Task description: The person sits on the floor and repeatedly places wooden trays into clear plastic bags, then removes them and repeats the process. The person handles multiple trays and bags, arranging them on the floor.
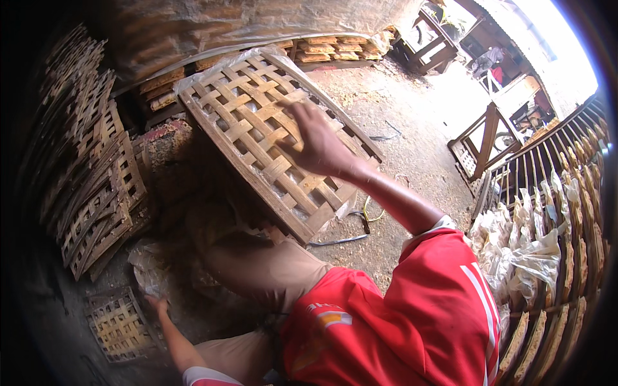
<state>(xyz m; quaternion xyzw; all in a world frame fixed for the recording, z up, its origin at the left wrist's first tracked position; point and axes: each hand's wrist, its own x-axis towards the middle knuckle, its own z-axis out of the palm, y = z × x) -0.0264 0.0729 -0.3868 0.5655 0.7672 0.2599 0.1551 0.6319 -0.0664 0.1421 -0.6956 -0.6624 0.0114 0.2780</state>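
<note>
**A:** What sits closest to the camera?

**B:** A red shirt (418, 321) and tan trousers (270, 267), seen from above. Low on the person's left side, the left hand (156, 302) reaches down with fingers spread, palm to the dusty ground. Just beside it, on its outer side, lies a small woven bamboo tray (119, 326). The hand holds nothing; it looks to be propping the body, though that is a judgement.

**B:** Farther out, the right arm is stretched forward, the elbow only slightly bent. The right hand (318, 143) lies flat, fingers loosely spread, pressing on a large lattice bamboo tray (270, 138).

**A:** Why pressed there?

**B:** That tray stands tilted, its near corner low and its far edge raised, with clear plastic sheet (212, 67) beneath it. The palm probably steadies it.

**A:** And beyond?

**B:** Left of that hand, stacked trays (90, 167) lean on edge. Past its fingertips, flat yellowish slabs (328, 48) sit in rows.
</note>
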